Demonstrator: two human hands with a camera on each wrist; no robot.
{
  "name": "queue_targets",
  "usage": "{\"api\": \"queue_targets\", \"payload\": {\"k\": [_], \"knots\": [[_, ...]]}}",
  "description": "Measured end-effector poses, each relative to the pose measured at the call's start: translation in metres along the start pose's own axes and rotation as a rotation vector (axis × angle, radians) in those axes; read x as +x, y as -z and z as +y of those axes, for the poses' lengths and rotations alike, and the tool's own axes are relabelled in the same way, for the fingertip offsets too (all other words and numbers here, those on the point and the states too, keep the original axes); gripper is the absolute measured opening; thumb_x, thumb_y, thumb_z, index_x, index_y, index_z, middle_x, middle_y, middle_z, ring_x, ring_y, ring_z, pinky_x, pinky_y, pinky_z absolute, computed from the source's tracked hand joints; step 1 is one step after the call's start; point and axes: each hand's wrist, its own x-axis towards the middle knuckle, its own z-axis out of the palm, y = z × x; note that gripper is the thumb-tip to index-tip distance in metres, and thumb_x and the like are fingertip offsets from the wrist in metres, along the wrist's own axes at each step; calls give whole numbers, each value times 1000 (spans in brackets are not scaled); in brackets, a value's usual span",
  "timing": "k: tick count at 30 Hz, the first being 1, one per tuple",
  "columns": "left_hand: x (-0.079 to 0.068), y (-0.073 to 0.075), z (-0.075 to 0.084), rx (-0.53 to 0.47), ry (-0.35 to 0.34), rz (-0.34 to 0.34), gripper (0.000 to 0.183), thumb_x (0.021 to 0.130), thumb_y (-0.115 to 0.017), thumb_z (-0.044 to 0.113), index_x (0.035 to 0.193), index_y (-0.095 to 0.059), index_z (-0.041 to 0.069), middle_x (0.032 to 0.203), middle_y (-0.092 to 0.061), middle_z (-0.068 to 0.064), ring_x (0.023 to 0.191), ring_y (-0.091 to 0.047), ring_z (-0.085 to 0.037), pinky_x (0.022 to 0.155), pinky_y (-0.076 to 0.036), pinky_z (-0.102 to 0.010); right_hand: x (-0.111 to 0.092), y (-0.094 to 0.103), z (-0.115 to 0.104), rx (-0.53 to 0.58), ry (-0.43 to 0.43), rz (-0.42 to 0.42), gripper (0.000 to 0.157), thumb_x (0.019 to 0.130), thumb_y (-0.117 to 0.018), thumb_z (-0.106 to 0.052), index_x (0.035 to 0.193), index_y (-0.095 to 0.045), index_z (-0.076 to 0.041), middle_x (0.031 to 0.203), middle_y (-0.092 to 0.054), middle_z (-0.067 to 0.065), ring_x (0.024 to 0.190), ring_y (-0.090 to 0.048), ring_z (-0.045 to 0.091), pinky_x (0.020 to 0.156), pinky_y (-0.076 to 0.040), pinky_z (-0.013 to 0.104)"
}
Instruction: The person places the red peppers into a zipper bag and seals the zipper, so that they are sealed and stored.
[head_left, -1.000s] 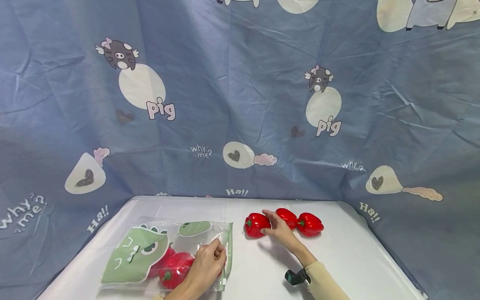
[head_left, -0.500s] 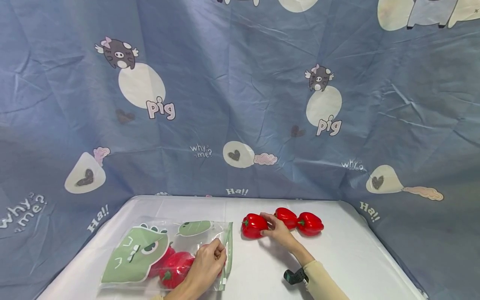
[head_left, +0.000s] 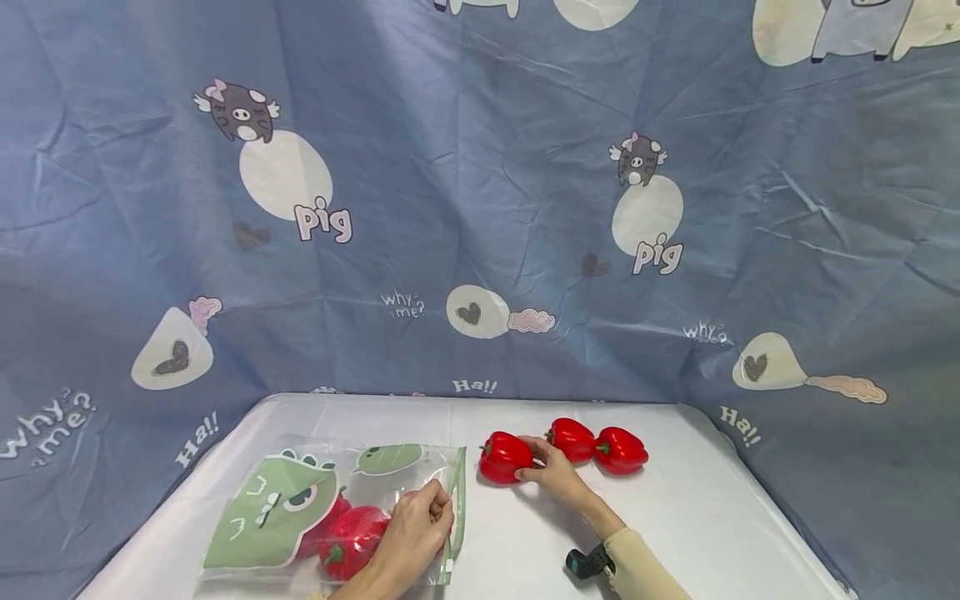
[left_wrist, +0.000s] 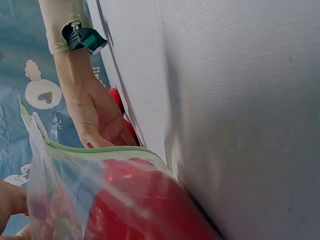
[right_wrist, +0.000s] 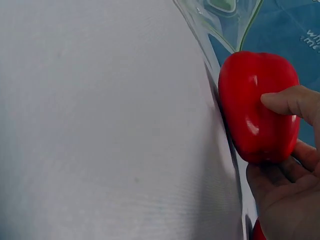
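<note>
My right hand (head_left: 558,477) grips a red bell pepper (head_left: 504,458) from its right side. In the right wrist view the thumb presses on the side of this glossy pepper (right_wrist: 257,107), with the other fingers around its lower end. A clear zip bag (head_left: 273,508) with a green dinosaur print lies at the left of the table. Near its green zip edge, my left hand (head_left: 412,525) pinches the bag's upper film. Red bell peppers (head_left: 352,542) show through the plastic, partly covered by that hand. In the left wrist view the bag's mouth (left_wrist: 100,150) gapes above a pepper inside.
Two more red bell peppers, one (head_left: 573,440) beside another (head_left: 621,451), lie right of my right hand on the white table (head_left: 675,517). A blue printed cloth (head_left: 480,208) hangs behind the table. A dark wrist camera (head_left: 588,562) sits on the right sleeve.
My right hand has closed in on the nearest pepper, which has shifted slightly left and toward me with it. The left hand and the bag stay in place.
</note>
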Motion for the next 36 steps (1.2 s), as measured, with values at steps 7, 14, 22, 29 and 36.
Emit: {"api": "queue_targets", "payload": {"k": [7,14,22,29,36], "knots": [[1,1,1,13,39,-39,19,80,-61,0,70,-55,16,55,-49,14,51,-42,5,49,-38,-16,-4,2,-4,-14,-41,54,58,80,-73,-6,133,-52,0,129,-58,21,121,-56,36,97,-48,42],[1,1,1,14,39,-44,19,80,-61,0,71,-55,15,55,-50,14,51,-42,5,49,-39,-17,-11,6,-11,-27,-61,68,56,81,-75,-12,131,-53,-2,128,-60,19,120,-57,36,96,-49,42],[0,0,0,8,41,-43,20,80,-61,0,70,-54,16,55,-49,14,49,-42,5,48,-39,-17,-17,12,-15,-16,-54,21,55,82,-74,-17,131,-54,-3,128,-60,18,116,-59,33,90,-53,33],[0,0,-1,2,39,-55,20,80,-61,0,70,-54,16,55,-49,14,50,-42,5,49,-39,-17,-22,8,-17,42,-57,-56,55,82,-72,-11,133,-53,-2,129,-59,18,114,-61,29,88,-53,30],[1,0,-1,5,46,-62,20,80,-62,0,70,-55,16,56,-49,14,51,-42,4,49,-39,-17,-24,-2,-21,54,-22,-116,55,83,-71,-10,133,-51,1,129,-58,20,115,-60,28,88,-52,27]]}}
